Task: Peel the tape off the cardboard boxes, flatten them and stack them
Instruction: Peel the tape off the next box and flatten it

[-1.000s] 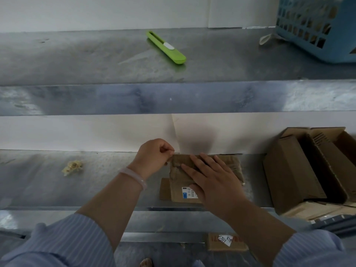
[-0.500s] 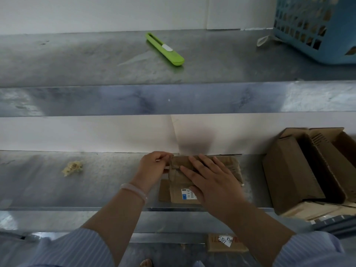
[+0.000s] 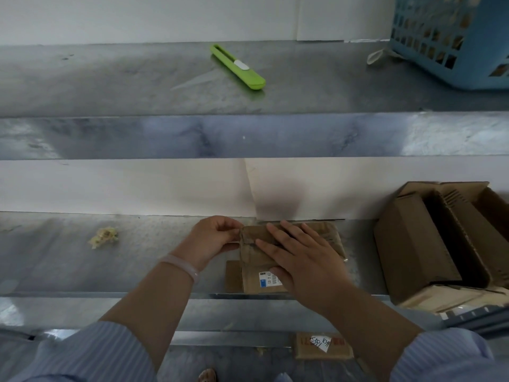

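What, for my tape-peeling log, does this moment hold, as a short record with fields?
left hand: pinches at the upper left edge of the small box, likely tape
right hand: fingers straight, presses the small box flat
small box: on the lower shelf, near its front edge
green cutter: on the upper shelf, untouched
blue basket: upper shelf, far right
open boxes: lower shelf, right
crumpled scrap: lower shelf, left

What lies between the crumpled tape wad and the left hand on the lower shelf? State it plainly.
Nothing: the head view shows only bare steel shelf between the tape wad and the left hand.
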A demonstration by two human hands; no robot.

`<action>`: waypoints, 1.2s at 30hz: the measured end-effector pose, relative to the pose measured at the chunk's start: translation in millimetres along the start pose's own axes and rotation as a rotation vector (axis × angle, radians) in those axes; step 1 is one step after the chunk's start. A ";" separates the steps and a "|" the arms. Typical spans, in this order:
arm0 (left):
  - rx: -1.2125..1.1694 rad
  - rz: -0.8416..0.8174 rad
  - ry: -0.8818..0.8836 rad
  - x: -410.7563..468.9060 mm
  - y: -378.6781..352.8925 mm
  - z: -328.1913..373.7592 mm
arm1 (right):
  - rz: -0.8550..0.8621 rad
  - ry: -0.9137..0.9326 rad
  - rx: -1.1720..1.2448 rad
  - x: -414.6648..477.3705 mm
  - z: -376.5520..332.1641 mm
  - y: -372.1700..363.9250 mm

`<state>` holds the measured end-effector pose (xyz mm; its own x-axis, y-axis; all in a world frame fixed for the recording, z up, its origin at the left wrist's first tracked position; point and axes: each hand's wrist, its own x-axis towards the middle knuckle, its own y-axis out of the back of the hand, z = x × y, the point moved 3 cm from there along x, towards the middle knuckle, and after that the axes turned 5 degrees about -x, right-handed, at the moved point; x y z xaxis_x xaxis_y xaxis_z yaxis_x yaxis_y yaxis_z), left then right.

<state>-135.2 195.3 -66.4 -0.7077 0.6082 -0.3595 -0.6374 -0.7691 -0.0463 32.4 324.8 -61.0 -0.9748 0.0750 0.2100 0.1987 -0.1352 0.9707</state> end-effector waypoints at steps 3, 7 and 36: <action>0.056 0.116 -0.034 -3.1 -6.0 0.1 | -0.006 -0.002 0.001 0.7 0.7 0.4; 0.207 0.222 -0.180 -5.3 -7.2 -3.5 | 0.007 -0.002 0.003 0.4 0.5 0.6; 0.336 0.222 -0.011 8.7 1.6 -31.6 | -0.007 0.011 0.007 0.5 0.6 1.3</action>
<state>-132.8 193.2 -99.1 -0.8413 0.4383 -0.3164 -0.5318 -0.7762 0.3388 32.2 325.3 -59.6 -0.9773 0.0654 0.2015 0.1921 -0.1280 0.9730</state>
